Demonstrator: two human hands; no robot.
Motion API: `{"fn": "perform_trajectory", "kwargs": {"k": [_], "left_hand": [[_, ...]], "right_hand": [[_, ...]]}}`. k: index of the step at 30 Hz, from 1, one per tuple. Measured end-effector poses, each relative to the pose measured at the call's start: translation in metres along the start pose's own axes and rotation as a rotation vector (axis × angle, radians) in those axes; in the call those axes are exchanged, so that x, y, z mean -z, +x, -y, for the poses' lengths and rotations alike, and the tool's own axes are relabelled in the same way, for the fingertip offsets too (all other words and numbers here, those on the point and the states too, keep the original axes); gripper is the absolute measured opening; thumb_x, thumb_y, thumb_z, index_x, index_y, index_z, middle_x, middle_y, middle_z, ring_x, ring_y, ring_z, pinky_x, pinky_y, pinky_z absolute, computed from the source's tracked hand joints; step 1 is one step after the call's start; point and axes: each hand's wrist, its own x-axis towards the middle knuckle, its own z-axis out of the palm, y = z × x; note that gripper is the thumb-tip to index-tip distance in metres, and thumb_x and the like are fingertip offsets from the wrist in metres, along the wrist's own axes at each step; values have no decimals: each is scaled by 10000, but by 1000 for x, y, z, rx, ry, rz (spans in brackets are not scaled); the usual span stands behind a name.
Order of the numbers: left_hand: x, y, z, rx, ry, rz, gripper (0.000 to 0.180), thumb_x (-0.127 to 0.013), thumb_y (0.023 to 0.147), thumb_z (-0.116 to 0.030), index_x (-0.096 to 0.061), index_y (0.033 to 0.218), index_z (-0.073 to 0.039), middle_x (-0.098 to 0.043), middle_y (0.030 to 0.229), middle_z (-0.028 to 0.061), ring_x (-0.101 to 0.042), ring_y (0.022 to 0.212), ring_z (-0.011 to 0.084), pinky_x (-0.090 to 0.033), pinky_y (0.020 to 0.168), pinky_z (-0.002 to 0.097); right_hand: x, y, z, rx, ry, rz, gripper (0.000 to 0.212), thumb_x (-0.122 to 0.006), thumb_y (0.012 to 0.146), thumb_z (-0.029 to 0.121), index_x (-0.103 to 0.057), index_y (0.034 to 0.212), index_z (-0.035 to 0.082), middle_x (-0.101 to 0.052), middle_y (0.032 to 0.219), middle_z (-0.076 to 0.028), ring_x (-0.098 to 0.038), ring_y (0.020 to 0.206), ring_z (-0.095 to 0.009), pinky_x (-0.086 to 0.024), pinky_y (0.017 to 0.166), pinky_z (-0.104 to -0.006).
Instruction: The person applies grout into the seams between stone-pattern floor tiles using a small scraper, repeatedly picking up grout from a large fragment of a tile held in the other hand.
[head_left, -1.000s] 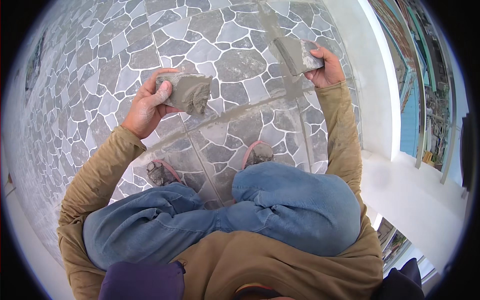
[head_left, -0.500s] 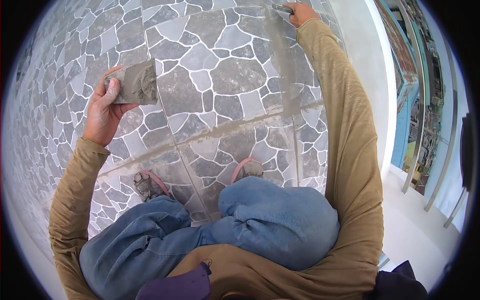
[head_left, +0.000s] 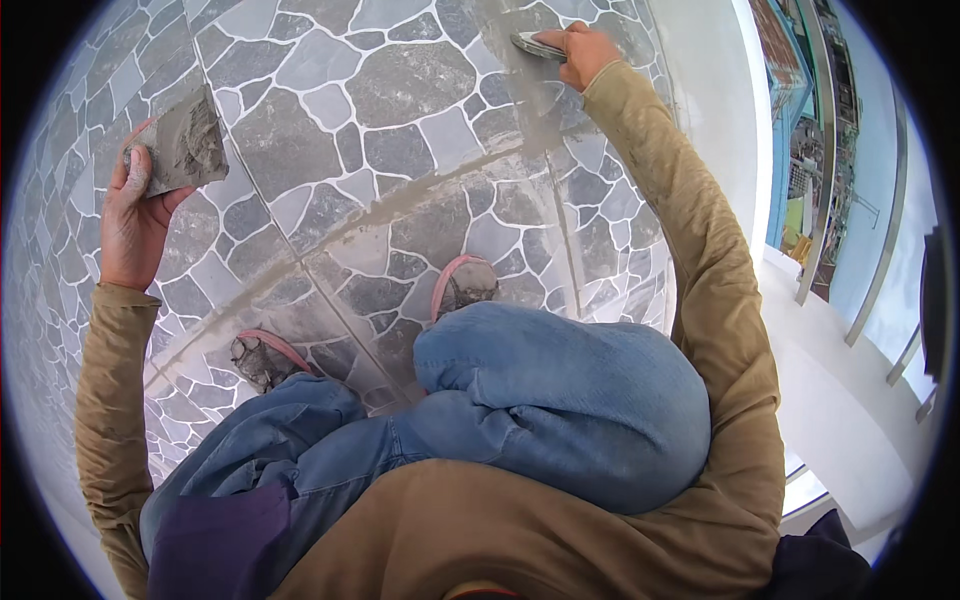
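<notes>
My left hand [head_left: 134,225] grips a flat, square-edged plate by its left side, thumb on top. A thick heap of wet grey grout [head_left: 196,140] lies on the plate [head_left: 165,172], which is held above the floor. Farther off to the right, my right hand [head_left: 588,55] is closed round a thin, flat grout spreader [head_left: 538,46]. The spreader rests low over a grout-smeared joint [head_left: 535,100] running away from me. Part of its grip is hidden by my fingers.
Stone-patterned grey floor tiles [head_left: 415,80] with white lines spread around me. Another smeared joint [head_left: 400,203] crosses ahead of my shoes [head_left: 468,285]. A low white wall [head_left: 715,90] borders the right side, with metal railing bars [head_left: 825,150] beyond it.
My right hand has drawn the spreader nearer along the smeared joint. The view has shifted, and my left hand with the plate now appears farther left.
</notes>
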Motion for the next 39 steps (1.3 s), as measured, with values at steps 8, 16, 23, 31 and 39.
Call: {"fn": "perform_trajectory", "kwargs": {"k": [8, 16, 23, 31, 39], "left_hand": [[11, -19, -13, -56, -2, -14, 479, -466, 1027, -314, -403, 1402, -23, -564, 1286, 127, -651, 1077, 201, -603, 846, 288], [21, -29, -26, -68, 15, -146, 490, -467, 1025, -325, -400, 1410, -31, -560, 1293, 117, -647, 1084, 198, -601, 851, 288], [12, -56, -24, -14, 45, -152, 492, -470, 1025, -318, -396, 1416, -29, -555, 1300, 123, -635, 1105, 196, -598, 856, 293], [43, -38, -8, 14, 68, -123, 490, -481, 1024, -307, -407, 1387, 13, -541, 1317, 133, -608, 1149, 197, -570, 915, 299], [10, -14, -19, -56, -32, 60, 447, -466, 1032, -278, -433, 1357, 28, -553, 1296, 131, -596, 1162, 211, -535, 967, 317]], "right_hand": [[5, -97, 10, 36, -23, 395, 512, -611, 731, 42, -680, 1192, 255, -665, 1120, -44, -606, 1060, -235, -489, 883, -411], [40, 101, 25, 1, -24, -93, 573, -602, 696, -14, -647, 1231, 186, -657, 1200, -73, -604, 1006, -282, -498, 876, -400], [8, 147, 37, 67, 47, -105, 527, -605, 716, 3, -648, 1213, 171, -661, 1172, -83, -610, 996, -284, -496, 868, -398], [-16, 23, 28, 170, 56, -115, 475, -608, 737, 24, -650, 1192, 154, -665, 1140, -95, -618, 986, -287, -494, 859, -396], [-26, -125, 58, 239, -86, 4, 718, -663, 663, -14, -569, 1328, 241, -638, 1265, 19, -557, 1112, -242, -443, 929, -396]]}}
